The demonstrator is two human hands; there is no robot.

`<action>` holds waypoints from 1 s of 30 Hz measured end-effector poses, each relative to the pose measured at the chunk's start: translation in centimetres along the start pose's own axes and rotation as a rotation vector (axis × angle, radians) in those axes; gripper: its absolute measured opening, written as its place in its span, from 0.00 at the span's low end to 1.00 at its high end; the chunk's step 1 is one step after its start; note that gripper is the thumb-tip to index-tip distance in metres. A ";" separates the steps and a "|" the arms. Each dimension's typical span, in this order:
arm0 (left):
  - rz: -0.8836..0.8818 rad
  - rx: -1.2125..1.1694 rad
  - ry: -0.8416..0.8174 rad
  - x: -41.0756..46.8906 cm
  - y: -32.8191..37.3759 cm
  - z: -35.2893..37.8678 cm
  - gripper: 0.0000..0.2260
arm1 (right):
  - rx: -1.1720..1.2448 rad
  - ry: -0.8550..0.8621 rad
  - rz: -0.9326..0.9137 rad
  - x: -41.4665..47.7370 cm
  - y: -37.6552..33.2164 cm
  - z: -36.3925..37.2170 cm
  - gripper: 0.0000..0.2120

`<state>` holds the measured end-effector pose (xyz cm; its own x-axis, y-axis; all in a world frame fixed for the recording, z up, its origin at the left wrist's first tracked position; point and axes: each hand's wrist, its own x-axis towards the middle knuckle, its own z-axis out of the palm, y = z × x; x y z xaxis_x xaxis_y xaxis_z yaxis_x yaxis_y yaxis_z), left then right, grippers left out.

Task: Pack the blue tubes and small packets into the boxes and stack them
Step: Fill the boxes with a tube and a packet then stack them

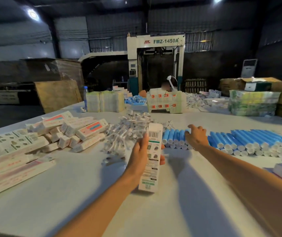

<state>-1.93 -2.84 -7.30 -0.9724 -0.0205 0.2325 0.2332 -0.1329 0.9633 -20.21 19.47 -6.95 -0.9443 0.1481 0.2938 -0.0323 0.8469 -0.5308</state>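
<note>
One long white cardboard box (151, 156) is clamped in the left hand's (139, 155) fingers while the right hand (195, 136) lies on the blue plastic tubes (174, 136) on the pale worktop (68, 194), grip unclear, so a careless pull could scatter neighbouring tubes.

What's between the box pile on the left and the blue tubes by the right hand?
Head view: the heap of small clear packets, plus the box that the left hand holds, nearer the camera.

Blue tubes (249, 141) lie in rows at two o'clock. Clear small packets (128, 132) heap at twelve; white boxes (78, 132) pile at ten.
</note>
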 end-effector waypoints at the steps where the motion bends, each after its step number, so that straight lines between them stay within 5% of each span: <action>1: -0.011 -0.031 0.012 -0.1 -0.4 0.0 0.24 | -0.014 -0.035 0.005 0.4 0.0 0.1 0.22; 10: -0.062 -0.133 0.012 -0.5 -1.2 0.3 0.28 | -0.183 -0.184 0.038 3.0 -1.0 0.2 0.15; 17: 0.012 -0.091 -0.047 -0.1 -1.6 -0.4 0.23 | -0.206 -0.072 0.113 0.9 0.0 0.3 0.17; 23: 0.051 -0.031 -0.079 -0.4 -1.4 0.2 0.21 | 0.429 0.094 -0.088 -3.7 -4.2 -5.9 0.13; 27: 0.059 0.005 -0.108 -0.8 -1.0 0.3 0.22 | 1.030 -0.028 -0.326 -7.9 -8.3 -10.0 0.14; 30: 0.082 0.044 -0.111 -0.8 -1.0 0.3 0.21 | 1.255 -0.053 -0.416 -9.6 -9.6 -11.2 0.16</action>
<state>-1.34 -2.43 -8.37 -0.9436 0.0803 0.3213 0.3139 -0.0918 0.9450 -7.17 15.62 4.28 -0.8007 -0.0505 0.5969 -0.5731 -0.2254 -0.7879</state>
